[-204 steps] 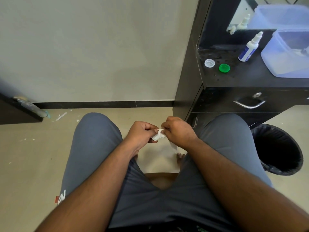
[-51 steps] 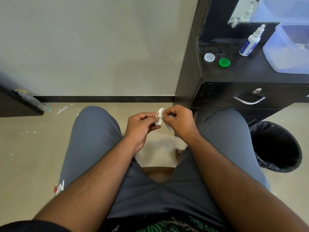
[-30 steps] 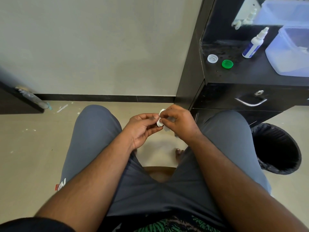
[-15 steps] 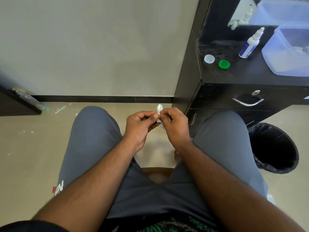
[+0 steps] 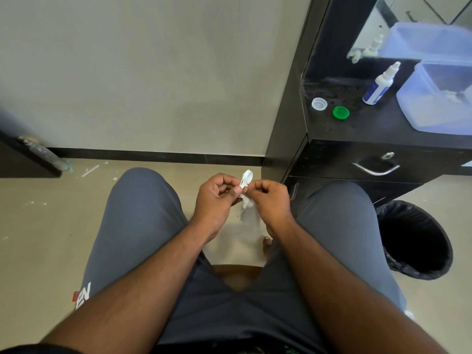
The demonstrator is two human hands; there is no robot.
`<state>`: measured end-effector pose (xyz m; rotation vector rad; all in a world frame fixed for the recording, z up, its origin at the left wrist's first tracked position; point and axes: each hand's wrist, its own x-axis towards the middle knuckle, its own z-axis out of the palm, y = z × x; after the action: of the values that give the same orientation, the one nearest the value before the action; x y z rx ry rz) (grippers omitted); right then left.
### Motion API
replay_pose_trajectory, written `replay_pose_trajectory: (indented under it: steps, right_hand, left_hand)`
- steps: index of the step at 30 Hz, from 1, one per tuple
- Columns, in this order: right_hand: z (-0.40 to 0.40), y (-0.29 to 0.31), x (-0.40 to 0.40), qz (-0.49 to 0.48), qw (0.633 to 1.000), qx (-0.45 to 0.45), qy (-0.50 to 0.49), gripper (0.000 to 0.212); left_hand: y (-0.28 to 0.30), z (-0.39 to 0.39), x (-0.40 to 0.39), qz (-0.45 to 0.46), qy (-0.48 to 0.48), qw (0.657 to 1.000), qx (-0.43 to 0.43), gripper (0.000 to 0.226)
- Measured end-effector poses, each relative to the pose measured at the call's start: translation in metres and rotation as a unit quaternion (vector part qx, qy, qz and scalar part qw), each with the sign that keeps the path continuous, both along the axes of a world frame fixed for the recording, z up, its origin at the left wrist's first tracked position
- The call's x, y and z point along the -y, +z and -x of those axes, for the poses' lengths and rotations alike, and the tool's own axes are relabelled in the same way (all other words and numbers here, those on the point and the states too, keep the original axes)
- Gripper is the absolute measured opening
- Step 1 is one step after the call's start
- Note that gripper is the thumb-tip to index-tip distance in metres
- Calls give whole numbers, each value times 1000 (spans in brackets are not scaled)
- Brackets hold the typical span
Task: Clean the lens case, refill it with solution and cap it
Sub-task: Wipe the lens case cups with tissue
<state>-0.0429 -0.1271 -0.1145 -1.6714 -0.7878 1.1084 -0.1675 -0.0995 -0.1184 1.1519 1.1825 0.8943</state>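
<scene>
Between my knees I hold a small white lens case (image 5: 246, 179), tilted on edge, pinched by my left hand (image 5: 217, 200). My right hand (image 5: 271, 200) presses a white tissue (image 5: 247, 210) against the case, and the tissue hangs down below my fingers. Part of the case is hidden by both hands. On the black cabinet top (image 5: 362, 129) lie a white cap (image 5: 319, 104) and a green cap (image 5: 341, 112), side by side. Behind them stands a white solution bottle (image 5: 379, 85) with a blue label.
A translucent blue plastic tub (image 5: 439, 98) sits on the cabinet's right side, under a mirror. A drawer with a metal handle (image 5: 375, 169) is below the top. A black-lined bin (image 5: 416, 238) stands on the floor at my right knee. A wall is ahead.
Both hands rose slightly and the case turned from lying flat between the fingers to standing on edge. The tissue now hangs lower beneath my right hand.
</scene>
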Motion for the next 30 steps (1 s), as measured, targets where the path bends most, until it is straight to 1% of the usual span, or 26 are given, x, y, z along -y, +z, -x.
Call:
replay_pose_trajectory:
  steps: [3,4,6,7,8,10,12,13,14,15,16,17,18,19,21,23,25,27,30]
  right_hand:
    - [-3,-1,-3,58,997,-47,3,6]
    - [-5,-1,-3,89,992,-86,0,10]
    - [-7,-1,-3,134,966,-222,-9,19]
    - [-7,0,-3,138,947,-289,-18,21]
    - [-7,0,-3,132,933,-335,-26,22]
    - [-7,-2,-4,112,928,-353,-29,22]
    - [-7,-3,-6,93,945,-312,-20,20]
    - [-7,-3,-7,85,962,-261,-9,17]
    - [-7,-2,-9,75,981,-179,5,12]
    - [-8,-1,-9,59,995,-71,25,8]
    - [-9,-1,-10,37,998,36,47,6]
    - [-10,-1,-10,14,989,129,67,7]
    - [-10,-1,-10,-4,977,195,82,8]
    - [-9,-2,-10,-17,968,234,92,9]
    - [-8,-5,-10,-26,962,254,98,10]
    - [-6,-8,-10,-27,970,223,88,9]
    - [-5,-7,-10,-26,982,176,64,5]
    - [-6,-6,-10,-13,992,123,38,7]
    - [-4,-9,-9,16,1000,7,-25,8]
  left_hand:
    - [-1,-1,1,-9,-2,1000,-19,14]
    - [0,-2,2,-11,-2,1000,-19,15]
    - [0,-4,2,-17,-4,1000,-19,17]
    - [1,-6,3,-21,-8,999,-22,18]
    - [1,-7,4,-24,-12,999,-26,18]
    - [3,-9,5,-27,-20,999,-27,19]
    - [5,-9,4,-25,-27,999,-17,16]
    - [7,-9,3,-28,-30,999,-16,13]
    - [9,-7,2,-37,-29,999,-23,12]
    - [9,-5,0,-55,-26,997,-44,11]
    - [9,-3,-2,-77,-23,994,-76,10]
    - [8,-1,-4,-98,-24,989,-111,9]
    - [7,2,-5,-113,-28,984,-138,8]
    - [6,3,-7,-120,-32,980,-154,7]
    - [4,6,-9,-117,-30,980,-160,3]
    - [5,7,-10,-108,-12,983,-148,2]
    - [6,6,-10,-94,10,988,-125,6]
    - [7,5,-7,-73,26,992,-97,8]
    - [7,0,0,-35,44,997,-51,6]
